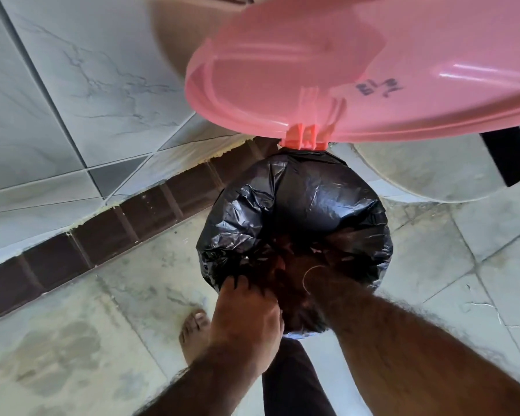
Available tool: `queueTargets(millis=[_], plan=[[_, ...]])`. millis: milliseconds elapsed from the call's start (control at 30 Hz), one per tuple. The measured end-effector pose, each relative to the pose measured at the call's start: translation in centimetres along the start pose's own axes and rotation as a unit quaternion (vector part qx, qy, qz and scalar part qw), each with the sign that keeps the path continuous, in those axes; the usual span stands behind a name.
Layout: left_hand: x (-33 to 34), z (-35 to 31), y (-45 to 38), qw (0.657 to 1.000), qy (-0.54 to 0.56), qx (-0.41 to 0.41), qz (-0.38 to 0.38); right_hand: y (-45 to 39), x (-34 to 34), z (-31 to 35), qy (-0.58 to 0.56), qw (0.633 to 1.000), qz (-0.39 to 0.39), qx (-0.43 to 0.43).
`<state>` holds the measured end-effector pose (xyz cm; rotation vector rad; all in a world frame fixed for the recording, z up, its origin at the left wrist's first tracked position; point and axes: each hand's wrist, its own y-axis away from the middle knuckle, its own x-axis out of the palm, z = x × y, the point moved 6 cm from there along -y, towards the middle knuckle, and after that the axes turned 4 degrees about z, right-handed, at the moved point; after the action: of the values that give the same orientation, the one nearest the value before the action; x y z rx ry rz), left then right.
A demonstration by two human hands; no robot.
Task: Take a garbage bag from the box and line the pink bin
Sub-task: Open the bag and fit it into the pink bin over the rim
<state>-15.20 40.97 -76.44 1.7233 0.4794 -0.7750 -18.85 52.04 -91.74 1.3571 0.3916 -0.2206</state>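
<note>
The pink bin's lid (312, 70) stands open on its hinge (301, 139) at the top of the view. A black garbage bag (297, 202) is spread over the bin's mouth and hides its rim and body. My left hand (246, 319) grips the bag's near edge, with its fingers curled over the plastic. My right forearm reaches down into the bag's opening. My right hand (285, 259) is deep in the dark hollow of the bag, and its fingers are not clear. No bag box is in view.
My bare foot (194, 331) stands on the tiled floor just left of the bin, next to my dark trouser leg (291, 382). A grey tiled wall with a brown tile strip (102, 232) runs along the left. A white rounded fixture (433, 172) sits behind the bin on the right.
</note>
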Motion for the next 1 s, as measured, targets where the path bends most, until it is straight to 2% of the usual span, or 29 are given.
queueTargets(millis=[67, 167, 267, 300, 367, 433, 500, 533, 600, 667, 733, 800, 833, 867, 900, 933, 967, 1000], plan=[[0.4, 0.1, -0.2, 1.000, 0.020, -0.002, 0.003, -0.4, 0.9, -0.4, 0.011, 1.000, 0.017, 0.005], [0.1, 0.1, -0.5, 0.999, 0.041, 0.007, 0.012, 0.0, 0.5, 0.0, -0.048, 0.999, 0.013, -0.004], [-2.3, 0.8, -0.8, 0.991, 0.122, -0.003, -0.053, 2.1, -2.4, 1.6, -0.114, 0.993, 0.022, 0.007], [-3.1, 1.3, -1.1, 0.986, 0.147, -0.008, -0.080, 2.9, -3.4, 2.1, -0.099, 0.995, 0.007, -0.010], [-4.7, 1.8, -2.9, 0.963, 0.252, -0.023, -0.090, 5.3, -5.6, 1.8, -0.097, 0.995, -0.021, -0.013], [-4.5, 2.7, -5.2, 0.932, 0.350, -0.067, -0.064, 7.1, -7.5, 0.5, -0.195, 0.979, -0.046, -0.027], [-4.3, 3.6, -7.3, 0.904, 0.411, -0.120, -0.007, 7.5, -10.1, -1.4, -0.310, 0.947, -0.087, -0.026], [-4.5, 4.2, -7.9, 0.882, 0.446, -0.150, -0.002, 7.3, -11.4, -2.5, -0.342, 0.933, -0.108, -0.017], [-5.3, 5.5, -8.9, 0.844, 0.500, -0.191, -0.024, 6.5, -13.4, -4.1, -0.357, 0.924, -0.135, -0.005], [-5.8, 6.6, -9.8, 0.829, 0.522, -0.196, -0.047, 6.0, -14.1, -4.4, -0.366, 0.923, -0.119, -0.004], [-6.1, 7.2, -10.3, 0.835, 0.515, -0.182, -0.066, 5.5, -14.2, -4.4, -0.358, 0.927, -0.110, -0.002], [-5.9, 7.1, -9.9, 0.844, 0.508, -0.157, -0.065, 5.8, -14.2, -4.4, -0.361, 0.921, -0.141, 0.020], [-5.5, 6.7, -9.6, 0.857, 0.494, -0.135, -0.059, 6.1, -13.8, -4.2, -0.371, 0.913, -0.167, 0.031], [-5.2, 6.1, -9.0, 0.884, 0.450, -0.107, -0.064, 6.5, -13.3, -3.8, -0.369, 0.909, -0.191, 0.038], [-4.9, 5.3, -8.4, 0.923, 0.373, -0.066, -0.070, 7.1, -12.5, -3.1, -0.341, 0.917, -0.204, 0.035], [-4.2, 4.0, -7.8, 0.960, 0.273, -0.018, -0.067, 7.6, -11.4, -2.0, -0.276, 0.941, -0.197, 0.018], [-3.1, 2.8, -7.1, 0.986, 0.161, 0.020, -0.049, 7.9, -10.0, -0.7, -0.181, 0.968, -0.175, -0.007], [-1.8, 2.0, -6.6, 0.997, 0.069, 0.037, -0.019, 7.9, -8.4, 0.3, -0.075, 0.986, -0.148, -0.026]])
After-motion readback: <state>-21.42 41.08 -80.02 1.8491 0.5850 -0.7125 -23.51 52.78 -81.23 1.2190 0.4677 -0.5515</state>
